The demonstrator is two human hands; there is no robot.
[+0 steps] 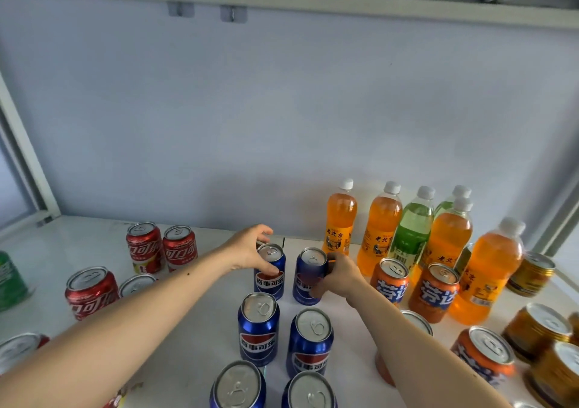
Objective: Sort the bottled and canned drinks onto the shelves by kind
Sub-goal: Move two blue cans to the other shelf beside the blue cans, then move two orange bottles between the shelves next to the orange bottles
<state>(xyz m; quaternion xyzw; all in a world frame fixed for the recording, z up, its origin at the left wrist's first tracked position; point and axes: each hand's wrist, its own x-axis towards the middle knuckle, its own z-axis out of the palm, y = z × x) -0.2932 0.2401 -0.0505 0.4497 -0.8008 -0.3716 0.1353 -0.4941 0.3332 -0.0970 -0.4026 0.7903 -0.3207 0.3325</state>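
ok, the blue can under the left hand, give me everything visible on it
The blue can is a metal-looking drink can with a silver top, pull tab unopened, and a red, white and blue round logo with Chinese lettering. It stands upright on the white shelf, rear left of two columns of matching cans. The left hand grips it, fingers over the rim, thumb on the front.

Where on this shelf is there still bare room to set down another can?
Bare shelf lies behind the blue cans up to the back wall, between the red cans and orange bottles, and at the far left rear. The right side, orange cans and gold cans, is crowded.
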